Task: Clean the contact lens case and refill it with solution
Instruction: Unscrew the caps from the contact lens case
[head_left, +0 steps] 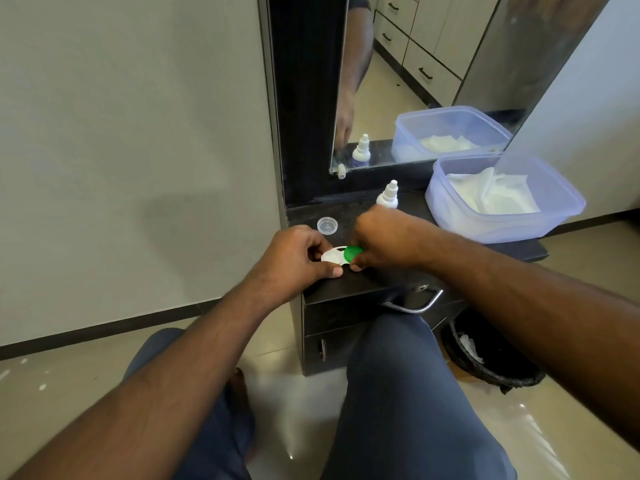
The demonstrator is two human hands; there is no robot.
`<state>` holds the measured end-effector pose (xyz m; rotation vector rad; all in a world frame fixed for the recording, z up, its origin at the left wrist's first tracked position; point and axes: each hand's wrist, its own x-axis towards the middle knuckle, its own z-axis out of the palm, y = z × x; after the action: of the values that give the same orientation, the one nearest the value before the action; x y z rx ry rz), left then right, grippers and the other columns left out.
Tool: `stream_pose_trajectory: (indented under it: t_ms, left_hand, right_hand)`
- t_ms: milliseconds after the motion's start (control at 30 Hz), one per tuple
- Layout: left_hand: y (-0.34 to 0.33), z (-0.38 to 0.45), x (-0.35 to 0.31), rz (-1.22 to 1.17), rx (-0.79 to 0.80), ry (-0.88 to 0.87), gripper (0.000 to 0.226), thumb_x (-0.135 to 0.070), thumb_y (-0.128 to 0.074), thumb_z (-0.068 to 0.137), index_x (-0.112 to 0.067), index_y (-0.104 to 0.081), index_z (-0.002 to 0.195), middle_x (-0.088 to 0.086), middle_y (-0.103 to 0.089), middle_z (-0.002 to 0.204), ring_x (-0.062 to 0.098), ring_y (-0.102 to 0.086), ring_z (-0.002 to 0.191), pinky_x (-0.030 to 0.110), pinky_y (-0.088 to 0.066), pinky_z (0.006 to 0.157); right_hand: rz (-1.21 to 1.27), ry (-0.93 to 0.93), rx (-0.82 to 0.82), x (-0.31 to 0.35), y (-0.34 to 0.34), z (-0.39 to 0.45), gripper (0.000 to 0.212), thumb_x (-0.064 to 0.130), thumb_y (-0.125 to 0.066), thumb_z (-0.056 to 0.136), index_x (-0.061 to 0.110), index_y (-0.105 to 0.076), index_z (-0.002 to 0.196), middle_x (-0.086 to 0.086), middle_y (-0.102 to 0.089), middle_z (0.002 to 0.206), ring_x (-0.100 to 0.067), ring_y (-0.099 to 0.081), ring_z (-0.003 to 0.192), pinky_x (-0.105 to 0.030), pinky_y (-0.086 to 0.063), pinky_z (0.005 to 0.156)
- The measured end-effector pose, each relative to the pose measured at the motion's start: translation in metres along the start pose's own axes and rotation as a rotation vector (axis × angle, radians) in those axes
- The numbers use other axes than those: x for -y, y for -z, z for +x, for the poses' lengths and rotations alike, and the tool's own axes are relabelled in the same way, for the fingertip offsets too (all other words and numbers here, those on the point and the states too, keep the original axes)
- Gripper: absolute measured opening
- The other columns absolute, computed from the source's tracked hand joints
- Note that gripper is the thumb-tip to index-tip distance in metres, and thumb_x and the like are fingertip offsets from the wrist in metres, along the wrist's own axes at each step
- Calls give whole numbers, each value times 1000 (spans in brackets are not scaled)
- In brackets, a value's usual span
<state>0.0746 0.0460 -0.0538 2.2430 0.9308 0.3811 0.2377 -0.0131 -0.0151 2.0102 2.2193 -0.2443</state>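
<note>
A: Where is the case?

B: The white plastic contact lens case (333,256) sits at the front of the dark countertop (381,278), pinched at its left end between thumb and fingers of the left hand (298,258).

A: And the other hand?

B: The right hand (384,240) is closed around the round green screw cap (353,252) on the case's right well, fingertips wrapped over its rim. Whether the cap is seated or loose I cannot tell.

A: Anything else close by?

B: A small clear round lid (327,225) lies open side up at about eleven o'clock from the case, near it but apart. At one o'clock, just behind the right hand, a small white dropper bottle (388,195) stands upright. Further out at two o'clock, a translucent lilac plastic tub (554,216) holds crumpled white tissue (491,195).

A: And behind?

B: At twelve o'clock a wall mirror (433,64) reflects the bottle and tub. Down at four o'clock, on the floor, stands a black-lined waste bin (485,362).
</note>
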Motion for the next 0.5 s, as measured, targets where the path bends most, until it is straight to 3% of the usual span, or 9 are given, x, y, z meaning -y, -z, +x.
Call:
stream_pose_trajectory:
  t_ms: [133,300,400,500]
  left_hand:
    - [-2,0,3,-13,1,-2,28,-27,-82,70,-21,-71,95,-10,-56,88,4,-52,77,16,-39,60]
    - [-2,0,2,-17,-2,17,28,-28,-83,69,-20,-71,93,-13,-55,85,5,-52,75,15,-35,58]
    - [0,0,-1,-27,6,37,29,-28,-84,68,-19,-72,92,-13,-56,81,5,-53,72,15,-35,57]
    - [2,0,-2,-43,28,59,28,-28,-85,68,-18,-72,90,-13,-60,78,5,-55,70,17,-39,57]
  right_hand:
    - [-23,144,48,-10,4,1,38,42,-62,87,6,-70,95,-9,-66,89,-18,-57,77,-31,-47,71]
    - [19,270,67,-17,10,0,41,37,-61,90,10,-64,121,-5,-64,110,-16,-58,97,-16,-32,76]
    - [22,216,100,-16,13,3,43,40,-64,86,13,-65,120,-2,-66,108,-8,-54,86,-17,-35,74]
    - [137,31,86,-12,14,3,43,48,-68,80,11,-72,103,-2,-70,92,-11,-59,75,-24,-47,67]
